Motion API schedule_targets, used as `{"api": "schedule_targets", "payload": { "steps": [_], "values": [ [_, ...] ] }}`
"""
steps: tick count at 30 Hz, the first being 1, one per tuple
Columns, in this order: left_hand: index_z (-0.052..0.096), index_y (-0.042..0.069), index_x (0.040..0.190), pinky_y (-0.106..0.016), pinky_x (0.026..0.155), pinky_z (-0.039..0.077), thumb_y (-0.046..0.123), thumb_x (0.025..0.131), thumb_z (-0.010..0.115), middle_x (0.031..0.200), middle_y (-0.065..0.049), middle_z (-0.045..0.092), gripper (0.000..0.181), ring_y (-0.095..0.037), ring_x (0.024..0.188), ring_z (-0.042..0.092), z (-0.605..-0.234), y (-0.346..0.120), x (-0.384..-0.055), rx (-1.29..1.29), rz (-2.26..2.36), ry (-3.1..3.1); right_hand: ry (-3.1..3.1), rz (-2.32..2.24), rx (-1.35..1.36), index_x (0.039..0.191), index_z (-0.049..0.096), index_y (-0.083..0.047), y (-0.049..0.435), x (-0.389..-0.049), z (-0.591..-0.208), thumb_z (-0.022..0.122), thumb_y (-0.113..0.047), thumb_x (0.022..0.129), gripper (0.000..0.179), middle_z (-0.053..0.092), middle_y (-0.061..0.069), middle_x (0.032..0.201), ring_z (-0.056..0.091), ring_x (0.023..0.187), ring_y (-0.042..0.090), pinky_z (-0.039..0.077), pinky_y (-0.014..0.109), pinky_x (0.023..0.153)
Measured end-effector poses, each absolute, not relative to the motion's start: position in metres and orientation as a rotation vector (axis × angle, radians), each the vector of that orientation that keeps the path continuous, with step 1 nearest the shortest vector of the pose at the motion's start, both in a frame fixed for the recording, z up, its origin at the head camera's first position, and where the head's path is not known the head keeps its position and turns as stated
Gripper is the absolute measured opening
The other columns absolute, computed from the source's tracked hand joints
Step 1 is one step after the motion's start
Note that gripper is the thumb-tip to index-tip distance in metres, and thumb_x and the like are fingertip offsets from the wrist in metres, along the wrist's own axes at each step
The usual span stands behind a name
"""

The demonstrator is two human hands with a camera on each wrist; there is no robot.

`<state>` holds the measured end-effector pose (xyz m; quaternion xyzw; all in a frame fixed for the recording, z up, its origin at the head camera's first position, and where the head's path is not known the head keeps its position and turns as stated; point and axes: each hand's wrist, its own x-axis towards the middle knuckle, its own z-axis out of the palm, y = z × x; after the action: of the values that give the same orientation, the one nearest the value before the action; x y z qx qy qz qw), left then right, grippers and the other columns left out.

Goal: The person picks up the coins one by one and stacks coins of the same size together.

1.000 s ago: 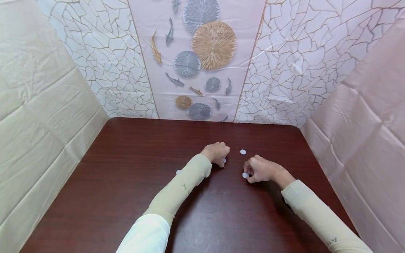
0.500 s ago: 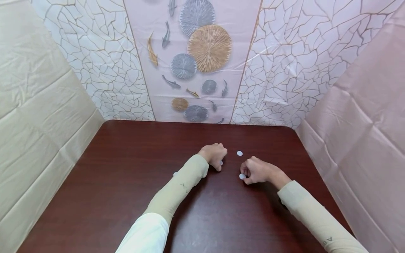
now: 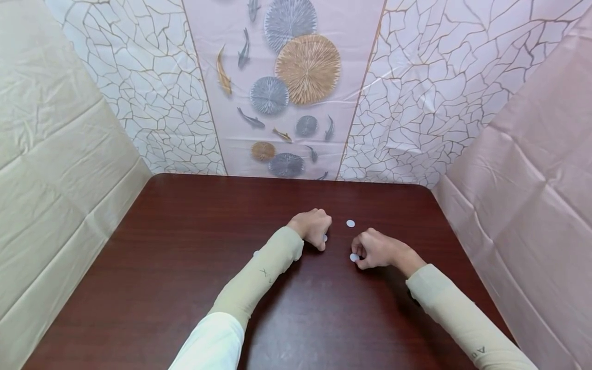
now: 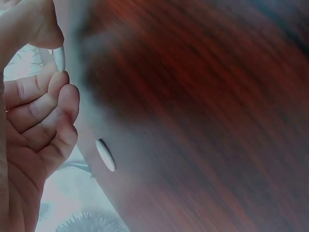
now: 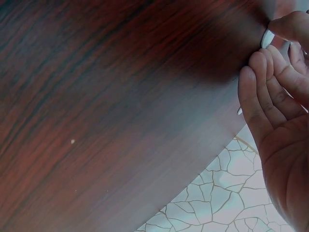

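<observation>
Small, flat white discs lie on the dark red-brown table (image 3: 194, 216). My left hand (image 3: 312, 228) is near the middle of the table, pinching a disc (image 4: 59, 59) at its edges between thumb and fingertips. To its right, my right hand (image 3: 380, 248) holds another disc (image 3: 354, 257) the same way, thumb on one side and fingers on the other. Its thumb and curled fingers also show around that disc in the right wrist view. Beyond the right hand, a loose disc (image 3: 350, 223) lies flat. One more disc (image 3: 256, 253) is partly hidden by the left sleeve.
Beige sleeves cover both forearms; the left one (image 3: 259, 272) crosses the table diagonally. Cloth with printed fish and round shapes (image 3: 307, 69) hangs behind the table's far edge. Plain cloth walls rise at the left (image 3: 60, 154) and right (image 3: 532, 169).
The head view has shifted slightly. Both hands stay almost in place with their discs, and the loose discs have not visibly moved on the table.
</observation>
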<state>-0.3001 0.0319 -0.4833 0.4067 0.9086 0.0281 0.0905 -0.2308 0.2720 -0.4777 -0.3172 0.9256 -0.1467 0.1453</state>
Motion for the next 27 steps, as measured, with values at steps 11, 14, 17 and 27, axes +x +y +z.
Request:
{"api": "schedule_targets", "payload": {
  "steps": [11,14,17,27],
  "values": [
    [0.063,0.022,0.064,-0.021,0.054,0.046,0.028,0.072,0.08,0.065,0.009,0.064,0.019,-0.008,0.061,0.06,-0.477,0.034,-0.296,1.317,0.297,2.67,2.675,-0.44,-0.945,0.083,0.072,-0.018,0.272,-0.23,-0.477,0.083,-0.017,0.081,0.011,0.068,-0.009,0.075,0.059,0.067,0.0,0.053,0.02,0.065],
    [0.064,0.021,0.07,-0.02,0.056,0.047,0.028,0.073,0.079,0.068,0.008,0.065,0.018,-0.009,0.063,0.061,-0.476,0.035,-0.293,1.315,0.345,2.652,2.673,-0.45,-0.952,0.083,0.072,-0.017,0.272,-0.23,-0.478,0.083,-0.016,0.08,0.011,0.068,-0.009,0.075,0.059,0.067,-0.001,0.053,0.02,0.064],
    [0.065,0.02,0.076,-0.02,0.058,0.047,0.028,0.075,0.079,0.072,0.007,0.066,0.017,-0.01,0.065,0.061,-0.476,0.035,-0.289,1.311,0.372,2.636,2.671,-0.454,-0.961,0.082,0.072,-0.018,0.272,-0.231,-0.479,0.084,-0.016,0.08,0.012,0.068,-0.01,0.074,0.059,0.067,-0.001,0.053,0.02,0.064],
    [0.065,0.02,0.08,-0.021,0.058,0.047,0.029,0.074,0.079,0.075,0.008,0.066,0.017,-0.01,0.067,0.061,-0.476,0.04,-0.277,1.294,0.422,2.642,2.668,-0.483,-0.983,0.082,0.073,-0.018,0.273,-0.233,-0.482,0.084,-0.015,0.078,0.013,0.068,-0.011,0.075,0.061,0.068,-0.001,0.054,0.02,0.064]
  ]
}}
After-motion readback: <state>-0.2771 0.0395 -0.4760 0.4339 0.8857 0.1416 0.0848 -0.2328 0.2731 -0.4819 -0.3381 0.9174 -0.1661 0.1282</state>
